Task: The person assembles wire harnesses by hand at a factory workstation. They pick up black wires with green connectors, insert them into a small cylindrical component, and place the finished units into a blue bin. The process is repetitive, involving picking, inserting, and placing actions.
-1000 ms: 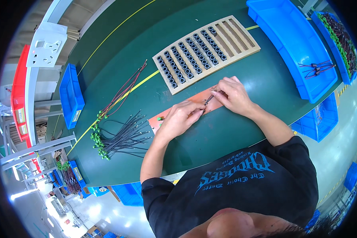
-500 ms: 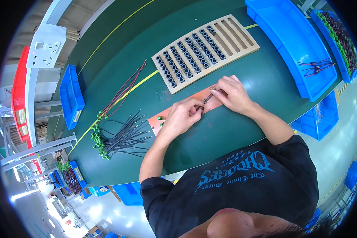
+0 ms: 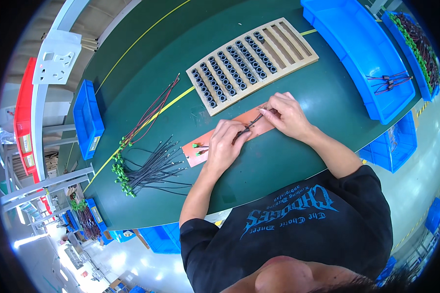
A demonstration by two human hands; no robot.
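Note:
My left hand (image 3: 226,146) and my right hand (image 3: 287,114) rest close together on an orange-brown strip (image 3: 200,145) lying on the green table (image 3: 288,166). Between the fingertips of both hands runs a thin dark wire (image 3: 246,128). Green connectors (image 3: 197,146) on short leads lie on the strip's left end, just left of my left hand. Beyond my hands sits a slotted wooden tray (image 3: 278,41) filled partly with small black ring parts (image 3: 232,68).
A fan of dark wires with green connectors (image 3: 144,171) lies at the left, and red-brown wires (image 3: 154,105) stretch above it. A small blue bin (image 3: 87,119) stands far left. A large blue bin (image 3: 362,53) with a few wires stands at the right.
Both hands stay on the strip; my left hand's fingers have shifted slightly along the wire. Nothing else has moved.

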